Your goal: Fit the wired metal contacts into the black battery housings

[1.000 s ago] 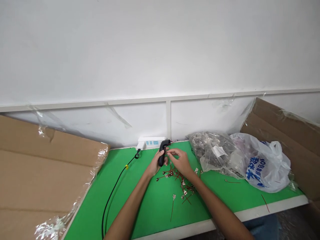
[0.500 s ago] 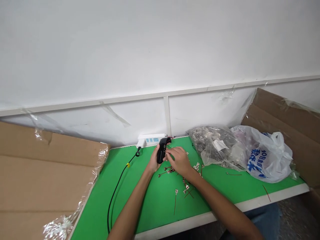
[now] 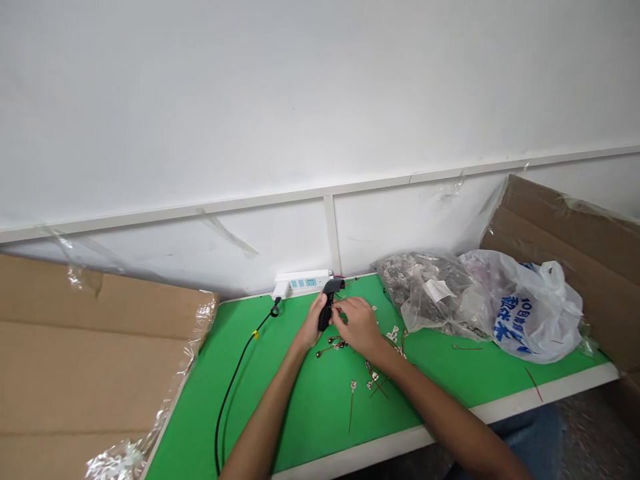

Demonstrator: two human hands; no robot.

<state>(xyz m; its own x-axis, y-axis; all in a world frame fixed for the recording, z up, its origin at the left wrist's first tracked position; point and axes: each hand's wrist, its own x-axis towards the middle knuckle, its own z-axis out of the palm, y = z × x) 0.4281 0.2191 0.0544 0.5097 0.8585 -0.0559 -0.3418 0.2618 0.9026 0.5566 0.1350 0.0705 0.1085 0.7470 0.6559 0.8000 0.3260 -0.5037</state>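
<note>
My left hand (image 3: 311,327) is wrapped round a black curved plastic housing (image 3: 327,312), held upright above the green tabletop with its bent top toward the wall. On the housing's right side, my right hand (image 3: 357,323) has its fingers closed in a pinch against it; whatever lies between the fingertips is too small to make out. Below the hands, several small metal pieces with thin reddish wires (image 3: 340,344) lie scattered on the table. One flat metal tab with a wire (image 3: 353,387) lies nearer the front edge.
A white power strip (image 3: 305,280) with a plugged-in adapter (image 3: 281,289) sits by the wall; a black cable (image 3: 235,373) runs forward from it. Plastic bags (image 3: 435,293) of metal parts and a white bag (image 3: 540,313) stand right. Cardboard (image 3: 100,360) flanks the left, more cardboard (image 3: 575,253) the right.
The black housing has turned in my left hand, showing more of its smooth side and less of its inside. My right hand stays close against it.
</note>
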